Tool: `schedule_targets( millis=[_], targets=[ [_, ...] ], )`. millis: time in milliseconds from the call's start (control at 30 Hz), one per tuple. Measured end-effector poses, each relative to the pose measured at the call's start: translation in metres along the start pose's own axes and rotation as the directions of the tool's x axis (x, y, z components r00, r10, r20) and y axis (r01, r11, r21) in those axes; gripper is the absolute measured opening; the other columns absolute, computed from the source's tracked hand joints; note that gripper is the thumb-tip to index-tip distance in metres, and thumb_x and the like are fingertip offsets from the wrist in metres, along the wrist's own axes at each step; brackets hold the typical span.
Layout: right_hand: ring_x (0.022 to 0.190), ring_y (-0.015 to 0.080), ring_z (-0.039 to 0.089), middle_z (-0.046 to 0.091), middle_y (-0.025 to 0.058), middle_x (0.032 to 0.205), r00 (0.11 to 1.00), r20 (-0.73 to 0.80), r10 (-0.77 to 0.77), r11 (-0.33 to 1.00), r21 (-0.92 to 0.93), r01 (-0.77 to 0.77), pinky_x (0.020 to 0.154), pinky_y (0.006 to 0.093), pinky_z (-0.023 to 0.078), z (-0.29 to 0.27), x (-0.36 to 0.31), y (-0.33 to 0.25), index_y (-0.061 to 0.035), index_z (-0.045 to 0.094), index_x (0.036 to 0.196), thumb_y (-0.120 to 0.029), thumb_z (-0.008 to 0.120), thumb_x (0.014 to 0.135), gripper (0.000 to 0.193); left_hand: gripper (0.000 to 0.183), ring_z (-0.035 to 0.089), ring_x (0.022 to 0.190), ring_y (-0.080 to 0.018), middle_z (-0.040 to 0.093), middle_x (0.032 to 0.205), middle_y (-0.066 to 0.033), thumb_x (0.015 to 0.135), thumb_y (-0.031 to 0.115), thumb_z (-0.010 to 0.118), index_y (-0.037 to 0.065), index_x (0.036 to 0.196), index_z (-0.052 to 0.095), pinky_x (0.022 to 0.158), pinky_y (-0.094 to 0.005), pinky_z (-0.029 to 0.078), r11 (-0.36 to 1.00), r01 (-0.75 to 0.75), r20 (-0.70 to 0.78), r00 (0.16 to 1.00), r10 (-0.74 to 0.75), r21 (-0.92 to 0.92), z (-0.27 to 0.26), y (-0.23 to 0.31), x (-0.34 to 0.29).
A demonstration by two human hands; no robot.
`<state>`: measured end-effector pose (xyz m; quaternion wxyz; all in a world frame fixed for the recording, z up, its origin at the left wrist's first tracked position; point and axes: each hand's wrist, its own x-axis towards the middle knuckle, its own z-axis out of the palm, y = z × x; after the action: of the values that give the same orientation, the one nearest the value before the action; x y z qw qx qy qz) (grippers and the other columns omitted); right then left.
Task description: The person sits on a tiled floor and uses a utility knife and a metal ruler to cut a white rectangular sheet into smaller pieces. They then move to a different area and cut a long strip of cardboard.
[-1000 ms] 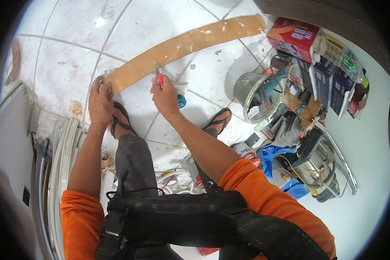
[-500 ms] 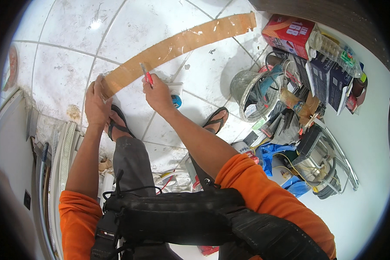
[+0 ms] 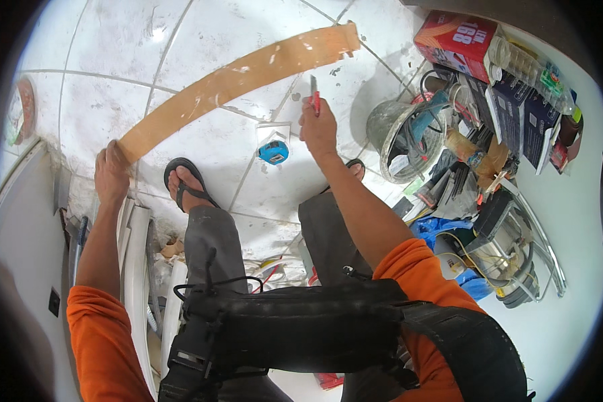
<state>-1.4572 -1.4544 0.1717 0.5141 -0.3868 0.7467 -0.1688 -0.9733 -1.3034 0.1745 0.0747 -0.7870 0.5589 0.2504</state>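
My left hand (image 3: 111, 173) grips the near left end of a long brown strip (image 3: 231, 80), which looks like thin board or cardboard with white paint marks. The strip slants up and away to the right over the white tiled floor. In my closed right hand (image 3: 320, 134) is a red utility knife (image 3: 315, 100), its blade out and pointing away from me. That hand is right of the strip and apart from it. Between my feet, a blue tape measure (image 3: 273, 152) sits by a small white square piece (image 3: 268, 130).
On the right stands a grey bucket (image 3: 382, 127) with tools and cords in it. Beyond it are a red box (image 3: 454, 41), a clear plastic bottle (image 3: 532, 74) and dark blue boxes (image 3: 522, 120). A blue bag (image 3: 435, 231) lies nearer. White long profiles (image 3: 137, 268) lean at the left.
My left hand has moved left and nearer, drawing the strip with it. My right hand with the utility knife has swung right, away from the strip, uncovering the tape measure.
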Motion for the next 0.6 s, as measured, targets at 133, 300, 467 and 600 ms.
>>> schedule_targets(
  millis=[133,300,467,600],
  targets=[
    [0.072,0.0298,0.070,0.069,0.0183,0.084,0.994,-0.109,0.018,0.987,-0.158,-0.035,0.069,0.0429,0.053,-0.023,0.007,-0.003,-0.0030,0.063,0.112,-0.023,0.056,0.102,0.024,0.081,0.043,0.139,-0.0436,0.049,0.147,-0.0222,0.076,-0.008,0.062,0.011,0.152,0.042,0.115,-0.0513,0.036,0.997,-0.079,-0.153,0.985,0.080,0.015,0.002,0.029,-0.008],
    [0.089,0.0473,0.068,0.071,0.0256,0.095,0.982,-0.174,-0.069,0.924,-0.381,-0.003,0.078,0.0549,0.052,-0.054,0.057,-0.002,-0.0070,0.057,0.118,-0.027,0.053,0.104,0.025,0.077,0.034,0.148,-0.0393,0.042,0.157,-0.0182,0.072,-0.006,0.064,0.013,0.146,0.052,0.121,-0.0491,0.030,0.887,-0.441,-0.110,0.897,0.429,-0.139,0.005,0.170,0.031],
    [0.093,0.0491,0.068,0.071,0.0273,0.098,0.971,-0.129,-0.200,0.706,-0.706,0.052,0.081,0.0577,0.052,-0.080,0.101,-0.060,-0.0067,0.054,0.120,-0.028,0.051,0.105,0.027,0.066,0.032,0.150,-0.0352,0.043,0.157,-0.0135,0.079,-0.001,0.065,0.013,0.142,0.054,0.124,-0.0461,0.028,0.771,-0.589,-0.138,0.807,0.574,-0.241,0.010,0.318,0.084],
    [0.094,0.0472,0.070,0.072,0.0267,0.096,0.980,0.014,-0.200,0.634,-0.761,0.140,0.084,0.0565,0.053,-0.085,0.137,-0.081,-0.0041,0.052,0.121,-0.022,0.053,0.102,0.027,0.079,0.026,0.154,-0.0354,0.031,0.165,-0.0137,0.090,0.016,0.071,0.010,0.158,0.032,0.126,-0.0488,0.023,0.787,-0.613,-0.035,0.790,0.612,-0.068,0.012,0.411,0.137]
  ],
)
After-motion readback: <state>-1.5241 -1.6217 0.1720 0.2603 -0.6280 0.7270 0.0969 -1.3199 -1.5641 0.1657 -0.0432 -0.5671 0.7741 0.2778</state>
